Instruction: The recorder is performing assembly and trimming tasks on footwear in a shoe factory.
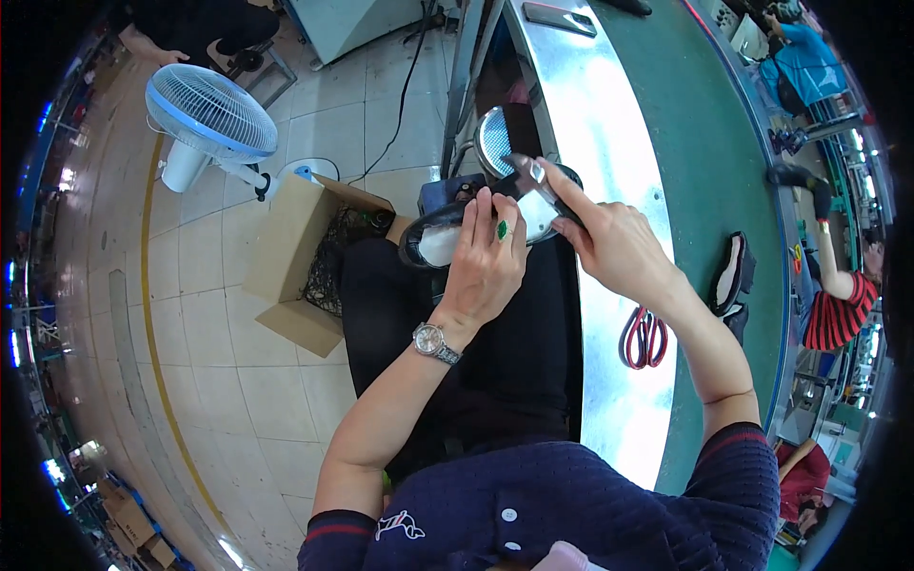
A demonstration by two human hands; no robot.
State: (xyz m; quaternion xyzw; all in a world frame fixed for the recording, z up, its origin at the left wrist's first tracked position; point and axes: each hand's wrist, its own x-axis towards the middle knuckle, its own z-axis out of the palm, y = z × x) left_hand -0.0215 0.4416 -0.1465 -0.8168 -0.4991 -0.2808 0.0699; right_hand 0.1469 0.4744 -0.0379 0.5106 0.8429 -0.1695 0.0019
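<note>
A black shoe with a pale insole lies across my lap, by the left edge of the metal bench. Its far end is partly covered by my hands. My left hand holds it, the fingers close together and laid over the shoe's middle; a green-stone ring and a wristwatch are on this arm. My right hand is closed around a dark tool with a shiny metal spot, which looks like a hammer. The tool's head rests at or just above the shoe; contact cannot be made out. Most of its handle is hidden by my fingers.
Red-handled scissors and a phone lie on the metal bench. Beyond runs a green belt with a dark shoe. On the left are an open carton and a fan. Other people work at far right.
</note>
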